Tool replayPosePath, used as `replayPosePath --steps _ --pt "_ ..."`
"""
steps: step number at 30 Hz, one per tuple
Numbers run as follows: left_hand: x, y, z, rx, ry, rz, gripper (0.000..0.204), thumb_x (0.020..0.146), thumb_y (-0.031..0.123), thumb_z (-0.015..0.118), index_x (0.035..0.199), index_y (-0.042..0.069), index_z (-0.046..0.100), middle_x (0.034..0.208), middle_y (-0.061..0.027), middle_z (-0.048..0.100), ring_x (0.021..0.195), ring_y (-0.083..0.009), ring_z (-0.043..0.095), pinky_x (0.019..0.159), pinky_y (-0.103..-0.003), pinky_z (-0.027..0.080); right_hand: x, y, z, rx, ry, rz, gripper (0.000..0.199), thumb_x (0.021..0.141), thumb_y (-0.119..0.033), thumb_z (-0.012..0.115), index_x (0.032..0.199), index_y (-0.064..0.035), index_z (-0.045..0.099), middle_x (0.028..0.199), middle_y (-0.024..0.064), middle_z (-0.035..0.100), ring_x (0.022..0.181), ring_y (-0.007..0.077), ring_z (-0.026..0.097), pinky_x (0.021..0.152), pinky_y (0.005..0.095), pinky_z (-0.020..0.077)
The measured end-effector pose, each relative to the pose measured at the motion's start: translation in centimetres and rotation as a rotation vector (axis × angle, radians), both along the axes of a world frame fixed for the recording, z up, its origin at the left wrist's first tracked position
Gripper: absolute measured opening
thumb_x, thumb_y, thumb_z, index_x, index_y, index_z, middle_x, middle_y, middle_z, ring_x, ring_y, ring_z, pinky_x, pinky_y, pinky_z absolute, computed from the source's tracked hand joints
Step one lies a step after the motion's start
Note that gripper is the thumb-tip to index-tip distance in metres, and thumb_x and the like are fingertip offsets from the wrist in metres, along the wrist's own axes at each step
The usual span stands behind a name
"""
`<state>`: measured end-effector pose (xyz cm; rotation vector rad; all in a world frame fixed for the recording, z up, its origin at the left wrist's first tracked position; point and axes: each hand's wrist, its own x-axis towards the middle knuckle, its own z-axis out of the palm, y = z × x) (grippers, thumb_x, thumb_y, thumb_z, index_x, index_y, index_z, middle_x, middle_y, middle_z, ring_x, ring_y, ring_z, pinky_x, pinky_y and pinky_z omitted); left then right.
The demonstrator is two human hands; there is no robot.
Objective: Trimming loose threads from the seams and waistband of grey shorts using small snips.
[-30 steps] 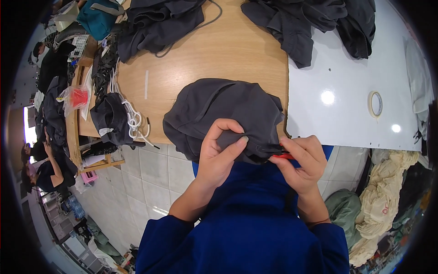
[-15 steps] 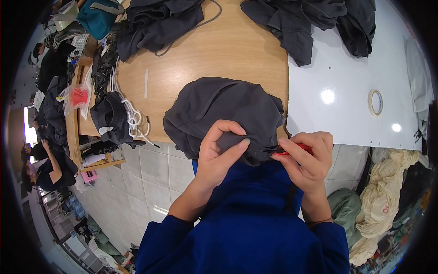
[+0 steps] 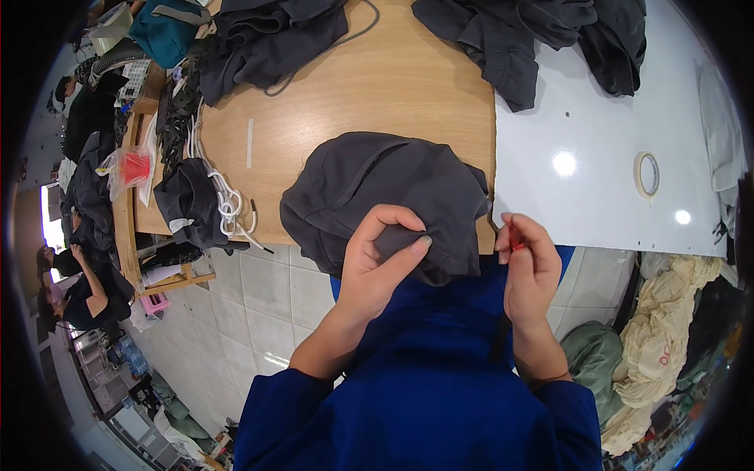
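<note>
The small red tool (image 3: 514, 237) is mostly buried in the right hand (image 3: 532, 271), so its kind cannot be told. The dark grey garment (image 3: 377, 184) has its near hem hidden under the left hand (image 3: 381, 263). The top edge crops the dark garments (image 3: 542, 31) on the tabletop (image 3: 393, 94).

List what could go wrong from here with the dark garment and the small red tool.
1. The left hand pinches the dark grey garment right at the wooden table edge, with part overhanging; a loosened grip could let it slide to the tiled floor.
2. The right hand holds a small red tool, mostly hidden. If it is sharp, it could nick fabric or fingers.
</note>
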<state>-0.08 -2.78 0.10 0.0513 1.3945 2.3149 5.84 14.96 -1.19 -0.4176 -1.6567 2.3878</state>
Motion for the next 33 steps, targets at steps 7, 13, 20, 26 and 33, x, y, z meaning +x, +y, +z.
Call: replayPosePath --steps 7,13,20,26,33 --pt "0.3 0.2 -0.1 -0.051 0.017 0.003 0.021 0.083 -0.006 0.058 0.100 0.003 0.051 0.095 0.0000 0.053 0.084 -0.0031 0.050 0.072 -0.017 0.040 -1.2 -1.1 1.4 0.658 0.259 0.144 0.033 0.066 0.002 0.072 0.098 -0.0022 0.064 0.073 0.0037 0.058 0.059 0.0084 0.049 0.051 0.0212 0.0368" --pt "0.6 0.1 -0.6 -0.108 0.137 -0.003 0.018 0.084 -0.006 0.057 0.098 0.003 0.052 0.093 0.0003 0.053 0.081 -0.0026 0.050 0.071 -0.016 0.039 -0.8 -1.4 0.3 0.212 0.042 -0.122 0.002 0.083 -0.001 0.062 0.082 -0.0015 0.060 0.069 -0.0013 0.053 0.059 0.0049 0.044 0.052 0.0190 0.0341" --pt "0.4 -0.2 -0.3 -0.049 0.062 0.021 0.019 0.083 -0.006 0.057 0.098 0.003 0.051 0.091 0.0007 0.052 0.080 -0.0021 0.049 0.071 -0.015 0.039 0.2 0.3 -0.7 0.008 0.111 -0.007 0.028 0.087 -0.009 0.050 0.112 0.0008 0.043 0.077 0.0017 0.044 0.062 0.0060 0.038 0.057 0.0196 0.0332" --pt "0.3 0.0 -0.3 -0.038 0.058 0.036 0.019 0.083 -0.006 0.057 0.099 0.004 0.051 0.092 0.0008 0.051 0.080 -0.0021 0.048 0.071 -0.015 0.039 0.0 0.4 -0.2 0.671 0.234 0.092 0.038 0.071 -0.004 0.070 0.108 -0.0006 0.061 0.082 0.0064 0.055 0.067 0.0123 0.049 0.061 0.0228 0.0397" --pt "0.4 0.0 -0.3 -0.032 0.024 0.021 0.020 0.084 -0.006 0.057 0.100 0.004 0.051 0.093 0.0006 0.051 0.082 -0.0025 0.049 0.072 -0.016 0.039 -0.2 0.2 -0.4 0.787 0.248 0.041 0.039 0.062 -0.008 0.077 0.101 -0.0050 0.068 0.078 0.0042 0.057 0.066 0.0164 0.050 0.059 0.0254 0.0393"
